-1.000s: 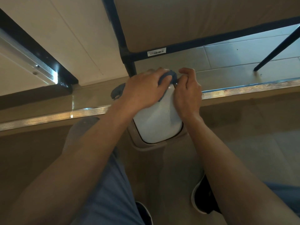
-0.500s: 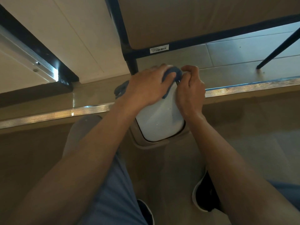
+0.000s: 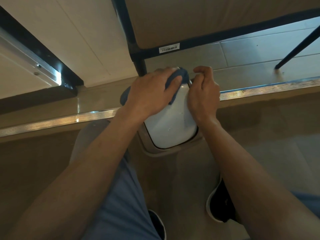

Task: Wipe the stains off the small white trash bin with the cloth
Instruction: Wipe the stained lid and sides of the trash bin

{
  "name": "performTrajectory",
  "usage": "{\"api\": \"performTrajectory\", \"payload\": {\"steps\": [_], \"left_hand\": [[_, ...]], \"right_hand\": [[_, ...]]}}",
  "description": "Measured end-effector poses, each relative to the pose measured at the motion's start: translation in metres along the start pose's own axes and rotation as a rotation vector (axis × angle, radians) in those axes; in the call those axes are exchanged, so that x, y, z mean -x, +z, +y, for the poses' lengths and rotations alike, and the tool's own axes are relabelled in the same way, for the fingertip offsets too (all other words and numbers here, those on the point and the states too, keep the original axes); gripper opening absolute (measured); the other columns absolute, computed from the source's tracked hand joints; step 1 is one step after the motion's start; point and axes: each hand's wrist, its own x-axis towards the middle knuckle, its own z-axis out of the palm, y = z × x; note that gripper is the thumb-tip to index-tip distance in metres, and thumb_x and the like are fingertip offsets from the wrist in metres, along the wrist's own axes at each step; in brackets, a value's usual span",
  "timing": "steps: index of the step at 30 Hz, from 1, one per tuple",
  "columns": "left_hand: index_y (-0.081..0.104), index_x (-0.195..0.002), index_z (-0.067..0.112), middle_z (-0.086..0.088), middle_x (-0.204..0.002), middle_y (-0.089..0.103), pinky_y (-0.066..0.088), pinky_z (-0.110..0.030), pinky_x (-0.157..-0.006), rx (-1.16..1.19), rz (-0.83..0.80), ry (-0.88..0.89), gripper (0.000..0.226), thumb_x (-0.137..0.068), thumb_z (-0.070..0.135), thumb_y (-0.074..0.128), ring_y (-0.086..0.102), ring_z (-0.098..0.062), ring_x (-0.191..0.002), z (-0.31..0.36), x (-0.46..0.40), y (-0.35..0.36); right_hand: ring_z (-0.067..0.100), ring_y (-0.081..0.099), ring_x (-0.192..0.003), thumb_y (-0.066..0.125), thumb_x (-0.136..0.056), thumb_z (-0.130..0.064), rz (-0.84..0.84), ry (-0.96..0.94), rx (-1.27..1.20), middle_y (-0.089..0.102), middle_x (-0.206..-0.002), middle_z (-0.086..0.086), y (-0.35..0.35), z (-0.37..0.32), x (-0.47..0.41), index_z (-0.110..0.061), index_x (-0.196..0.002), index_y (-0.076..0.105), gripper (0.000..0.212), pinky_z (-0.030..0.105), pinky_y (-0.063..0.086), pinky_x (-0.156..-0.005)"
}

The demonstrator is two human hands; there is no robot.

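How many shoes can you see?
2. One dark shoe with a white sole is on the floor under the right forearm. The other shoe is at the bottom edge beside the blue trouser leg, partly cut off.

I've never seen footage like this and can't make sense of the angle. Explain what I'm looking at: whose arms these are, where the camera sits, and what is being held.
There is no machine here. A person wears one wide-angle camera on the head, looking down past their own bare arms, knees and dark shoes to a tan floor. The small white plastic trash bin stands on that floor, beside the black metal leg of a table. The left hand presses a crumpled blue cloth against the bin's far upper edge, wiping it. The right hand grips the bin's right side to steady it. Small dark specks show on the white surface.
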Motion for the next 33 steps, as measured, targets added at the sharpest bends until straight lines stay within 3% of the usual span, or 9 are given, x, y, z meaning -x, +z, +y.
{"api": "performTrajectory", "payload": {"steps": [4,9,13,16,20,23,28,30,33], "left_hand": [[0.043,-0.153,0.034,0.001,-0.154,0.05,0.042,-0.038,-0.109,0.058,-0.019,0.161,0.052,-0.105,0.054,0.039,0.05,-0.022,-0.137,-0.02,0.021,-0.009],[0.048,-0.147,0.037,0.001,-0.141,0.063,0.042,-0.031,-0.087,0.025,-0.05,-0.118,0.052,-0.103,0.061,0.033,0.06,-0.024,-0.123,-0.009,-0.012,-0.003],[0.042,-0.153,0.032,-0.001,-0.151,0.054,0.045,-0.044,-0.105,-0.02,-0.076,0.085,0.056,-0.104,0.056,0.034,0.054,-0.025,-0.133,0.003,0.001,-0.003],[0.043,-0.153,0.031,-0.001,-0.156,0.048,0.037,-0.037,-0.113,0.026,-0.057,0.261,0.053,-0.104,0.052,0.044,0.047,-0.021,-0.139,-0.018,0.022,-0.013],[0.047,-0.15,0.033,0.004,-0.146,0.058,0.043,-0.031,-0.099,0.147,-0.067,0.079,0.048,-0.106,0.053,0.043,0.056,-0.019,-0.129,-0.029,0.013,-0.013],[0.05,-0.145,0.034,0.001,-0.137,0.065,0.044,-0.034,-0.088,0.036,-0.069,-0.106,0.051,-0.104,0.06,0.035,0.062,-0.025,-0.12,-0.008,-0.011,-0.005],[0.04,-0.154,0.032,0.001,-0.153,0.051,0.043,-0.041,-0.106,0.004,-0.088,0.158,0.054,-0.105,0.055,0.04,0.051,-0.023,-0.134,-0.005,0.011,-0.007],[0.041,-0.155,0.029,0.001,-0.157,0.047,0.039,-0.039,-0.113,0.038,-0.081,0.221,0.055,-0.104,0.051,0.043,0.047,-0.021,-0.14,-0.023,0.027,-0.014],[0.045,-0.151,0.029,0.002,-0.148,0.055,0.044,-0.04,-0.105,0.125,-0.084,0.108,0.052,-0.105,0.052,0.041,0.055,-0.021,-0.131,-0.038,0.026,-0.017]], "right_hand": [[0.022,0.064,-0.083,0.031,-0.1,-0.027,-0.001,0.007,-0.004,0.066,-0.09,0.002,0.0,-0.002,-0.001,-0.016,-0.12,0.059,0.037,0.038,0.05,-0.07],[0.021,0.064,-0.083,0.032,-0.101,-0.028,0.004,0.012,0.004,0.066,-0.09,0.002,-0.001,-0.001,-0.001,-0.018,-0.12,0.058,0.034,0.043,0.055,-0.073],[0.022,0.064,-0.083,0.033,-0.1,-0.027,0.015,0.001,-0.014,0.065,-0.09,0.001,0.0,-0.001,0.0,-0.015,-0.118,0.06,0.035,0.042,0.054,-0.072],[0.021,0.062,-0.082,0.032,-0.099,-0.026,0.02,0.006,-0.018,0.063,-0.087,0.0,0.001,-0.001,-0.001,-0.015,-0.118,0.061,0.036,0.036,0.046,-0.067],[0.02,0.063,-0.084,0.033,-0.102,-0.025,-0.001,0.012,-0.011,0.066,-0.09,0.002,-0.001,0.001,-0.001,-0.017,-0.119,0.06,0.033,0.038,0.051,-0.071],[0.021,0.064,-0.085,0.033,-0.101,-0.027,0.002,0.015,-0.008,0.067,-0.092,0.003,-0.001,0.0,-0.001,-0.017,-0.119,0.06,0.033,0.041,0.054,-0.074],[0.023,0.064,-0.084,0.034,-0.103,-0.023,0.001,0.018,-0.022,0.067,-0.092,0.004,-0.001,0.002,0.0,-0.015,-0.119,0.06,0.031,0.042,0.052,-0.07],[0.023,0.064,-0.082,0.034,-0.104,-0.022,-0.006,0.007,-0.019,0.065,-0.089,0.003,0.001,0.002,0.0,-0.015,-0.119,0.06,0.031,0.034,0.044,-0.066],[0.019,0.061,-0.079,0.034,-0.104,-0.023,-0.016,0.005,-0.01,0.064,-0.088,0.0,0.001,0.0,-0.001,-0.015,-0.12,0.06,0.031,0.028,0.038,-0.066]]}}
